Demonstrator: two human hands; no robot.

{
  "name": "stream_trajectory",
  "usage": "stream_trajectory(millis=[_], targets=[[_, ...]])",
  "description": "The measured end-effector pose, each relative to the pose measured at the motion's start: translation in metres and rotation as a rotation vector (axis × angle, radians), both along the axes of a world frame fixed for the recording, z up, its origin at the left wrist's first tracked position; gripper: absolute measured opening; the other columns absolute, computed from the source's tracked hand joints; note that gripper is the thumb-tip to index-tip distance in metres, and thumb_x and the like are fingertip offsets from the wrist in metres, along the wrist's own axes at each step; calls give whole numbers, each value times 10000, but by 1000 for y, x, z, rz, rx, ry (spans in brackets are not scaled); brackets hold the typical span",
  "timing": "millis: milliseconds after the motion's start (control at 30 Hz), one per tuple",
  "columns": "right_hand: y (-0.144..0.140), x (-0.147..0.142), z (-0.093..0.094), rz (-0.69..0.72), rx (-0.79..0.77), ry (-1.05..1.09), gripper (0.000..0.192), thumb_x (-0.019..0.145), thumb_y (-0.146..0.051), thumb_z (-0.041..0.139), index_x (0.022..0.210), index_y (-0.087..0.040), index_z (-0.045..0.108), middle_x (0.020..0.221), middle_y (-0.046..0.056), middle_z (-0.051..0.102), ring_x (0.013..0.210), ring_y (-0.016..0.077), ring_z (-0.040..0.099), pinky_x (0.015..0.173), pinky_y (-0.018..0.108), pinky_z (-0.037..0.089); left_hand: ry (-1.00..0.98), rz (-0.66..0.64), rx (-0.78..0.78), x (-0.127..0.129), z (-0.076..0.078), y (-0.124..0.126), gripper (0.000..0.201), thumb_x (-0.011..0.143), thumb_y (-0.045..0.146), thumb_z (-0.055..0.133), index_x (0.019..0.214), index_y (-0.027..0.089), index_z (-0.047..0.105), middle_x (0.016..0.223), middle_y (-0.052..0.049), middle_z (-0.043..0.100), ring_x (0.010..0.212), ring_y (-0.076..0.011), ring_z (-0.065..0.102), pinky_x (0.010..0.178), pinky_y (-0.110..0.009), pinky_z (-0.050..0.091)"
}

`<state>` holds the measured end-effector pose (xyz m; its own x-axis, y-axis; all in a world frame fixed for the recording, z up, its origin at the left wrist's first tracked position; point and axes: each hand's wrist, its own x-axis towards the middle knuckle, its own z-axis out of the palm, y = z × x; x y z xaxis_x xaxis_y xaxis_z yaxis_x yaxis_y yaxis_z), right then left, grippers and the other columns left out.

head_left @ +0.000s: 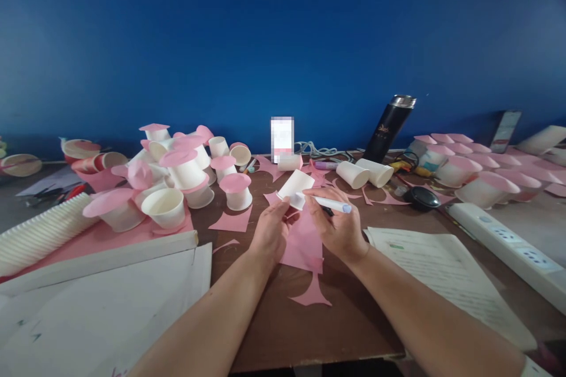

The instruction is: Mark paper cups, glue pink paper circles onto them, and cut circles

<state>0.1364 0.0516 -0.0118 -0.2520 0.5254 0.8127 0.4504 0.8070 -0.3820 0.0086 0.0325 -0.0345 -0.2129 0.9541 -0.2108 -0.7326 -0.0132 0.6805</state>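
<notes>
My left hand (273, 228) grips a small white paper cup (297, 184) near its rim, the cup tipped on its side above the desk. Between the fingers of my right hand (339, 222) is a white marker (331, 203), its blue end pointing right. The marker's tip is close to the cup's lower edge; whether it touches is too small to tell. Beneath both hands lies a pink paper sheet (305, 242), and a curved pink offcut (312, 293) sits nearer the desk's front edge.
Cups with pink paper discs (179, 168) crowd the left; more capped cups (481, 182) stand right. A stack of nested cups (44, 232), a black flask (389, 128), a power strip (513, 247), a printed booklet (435, 271) and a white board (106, 312) surround the desk's middle.
</notes>
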Motion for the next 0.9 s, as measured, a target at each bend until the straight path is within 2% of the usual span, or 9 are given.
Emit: stream_trajectory(millis=[167,433,700,900], targets=[[1,1,0,-38,8,-30,136,894,-216,541,958,-202,660,892,50,720,842,204,654,821,369,462,0,19,3,-1,1,-1,233,631,242,782,804,115,692,808,-52,678,712,-110,586,712,-260,443],[1,2,0,-87,30,-35,130,892,-225,526,906,-196,652,873,58,723,803,210,649,825,388,466,10,38,5,-3,-3,1,194,685,234,736,827,112,683,825,-65,685,709,-114,599,701,-263,467],[0,0,-1,-51,2,-54,129,902,-224,524,945,-209,645,912,56,724,900,217,653,856,384,448,140,-42,41,0,-1,-4,266,655,326,773,794,109,710,788,-64,676,713,-116,576,705,-250,445],[1,1,-3,-66,0,-58,119,898,-226,530,934,-204,642,909,51,724,885,214,656,862,390,439,213,-8,45,0,-3,-3,261,659,344,763,784,119,719,790,-63,675,696,-114,562,709,-253,431]])
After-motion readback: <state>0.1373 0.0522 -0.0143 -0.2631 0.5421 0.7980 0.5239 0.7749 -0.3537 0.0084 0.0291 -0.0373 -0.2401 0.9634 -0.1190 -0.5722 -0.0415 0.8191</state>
